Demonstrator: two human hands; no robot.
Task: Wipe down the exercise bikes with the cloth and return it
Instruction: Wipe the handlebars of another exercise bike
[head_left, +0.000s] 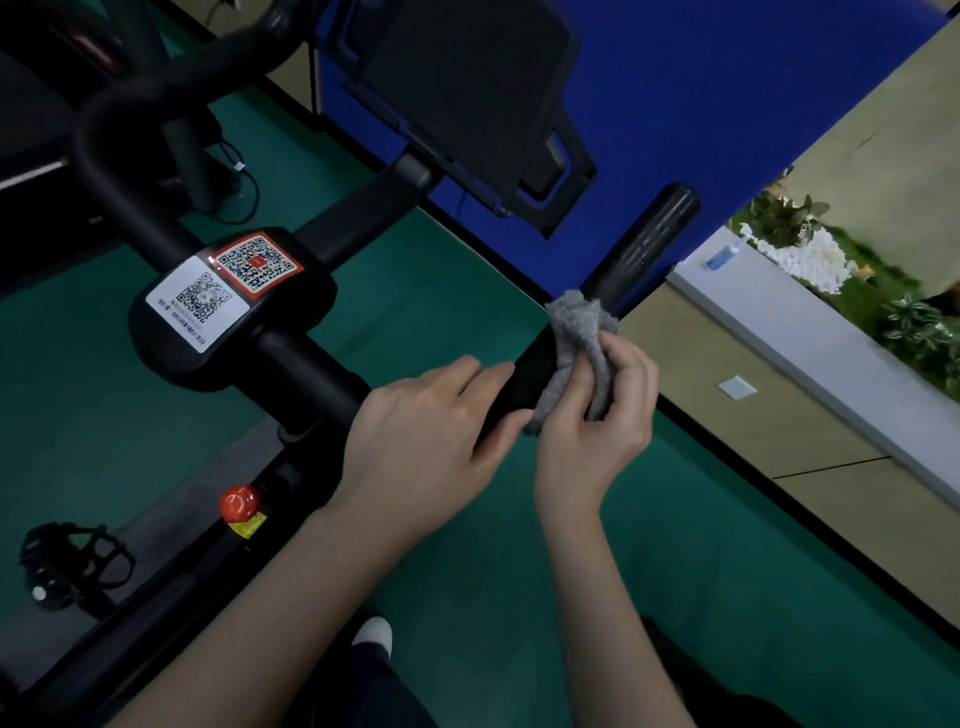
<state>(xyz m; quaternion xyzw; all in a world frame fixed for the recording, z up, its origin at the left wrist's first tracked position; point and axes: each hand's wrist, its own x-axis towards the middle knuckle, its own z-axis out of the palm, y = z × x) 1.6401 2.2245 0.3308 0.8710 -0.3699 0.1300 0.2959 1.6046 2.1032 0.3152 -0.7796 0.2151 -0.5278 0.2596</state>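
We find the wipe in progress on the right arm of the black tubular handlebar (639, 244) of the black exercise bike (156, 587). The grey fleecy cloth (574, 332) is bunched and draped over that bar, roughly midway between the black centre housing (171, 353) and the bar's free end. The right hand (597, 421) pinches the gathered cloth from the near side, with its fingers curled into the folds. The left hand (426, 421) clasps the bar just inboard of the cloth, fingers nearly straight over the top and thumb beneath.

Our judgement is that the cloth is wadded, so little of it meets the tube. Spreading it to wrap the bar would also cover the underside in 1 pass. We would draw it outward to the end cap, then move the left hand and wipe the stretch it covers. The 2 QR-code stickers (228, 280) and the red round knob (239, 501) call for a light touch.
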